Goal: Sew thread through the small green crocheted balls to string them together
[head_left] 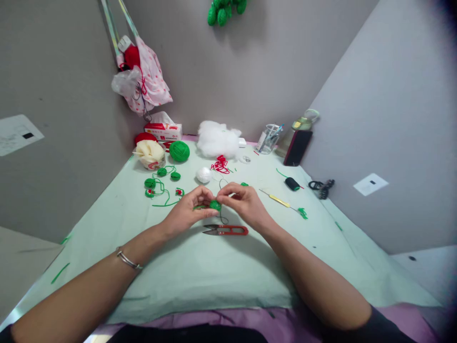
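My left hand (pixel 194 207) is closed around a small green crocheted piece (pixel 215 205), steadying it between thumb and fingers. Against the top of that piece, my right hand (pixel 241 200) pinches with thumb and forefinger; what is between the fingertips is too small to make out. A thin dark thread (pixel 224 220) loops below the green piece and also shows above my right fingers. Red-handled thread snips (pixel 232 230) lie on the cloth just below my hands. Beyond my fingers sits a ball of white yarn (pixel 203 175).
Small green crocheted pieces (pixel 150 183) lie at left, near a green yarn ball (pixel 179 151). White stuffing (pixel 218 139) and red yarn scraps (pixel 221 165) are behind. A yellow-handled crochet hook (pixel 279 200), black thread spool (pixel 292 184) and leaning phone (pixel 298 147) stand at right.
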### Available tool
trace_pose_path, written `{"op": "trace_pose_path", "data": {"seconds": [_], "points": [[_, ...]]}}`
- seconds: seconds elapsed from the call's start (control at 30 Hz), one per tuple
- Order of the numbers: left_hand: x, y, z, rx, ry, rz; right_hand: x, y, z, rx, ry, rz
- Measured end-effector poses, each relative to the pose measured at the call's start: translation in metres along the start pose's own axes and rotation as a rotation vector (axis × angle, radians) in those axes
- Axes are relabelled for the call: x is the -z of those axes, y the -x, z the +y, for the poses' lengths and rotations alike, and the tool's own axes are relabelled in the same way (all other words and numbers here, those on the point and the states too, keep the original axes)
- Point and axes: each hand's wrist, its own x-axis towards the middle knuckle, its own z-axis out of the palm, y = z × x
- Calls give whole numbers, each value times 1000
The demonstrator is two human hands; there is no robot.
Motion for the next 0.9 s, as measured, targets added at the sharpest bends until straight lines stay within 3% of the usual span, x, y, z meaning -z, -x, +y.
{"op": "trace_pose_path", "data": {"seconds": [0.1,0.2,0.37,0.47,0.53,0.6,0.73,0.77,0.83,0.9], "points": [[4,1,5,21,15,-23,26,-11,7,-45,-304,175],[8,0,7,41,109,-7,78,-25,21,-75,-529,405],[14,-4,5,89,344,26,171,-35,47,-107,-534,586],[17,-5,5,122,405,20,195,-33,54,-114,-496,615],[17,-5,5,133,418,11,192,-33,54,-107,-479,597],[16,-4,6,139,420,1,173,-34,52,-96,-472,531],[12,-3,7,155,418,-39,96,-31,38,-118,-465,290],[11,-2,6,156,415,-49,75,-27,32,-137,-456,206],[10,-2,5,149,408,-57,39,-19,21,-171,-375,-86],[10,-2,4,141,397,-60,19,-10,11,-177,-263,-290]]}}
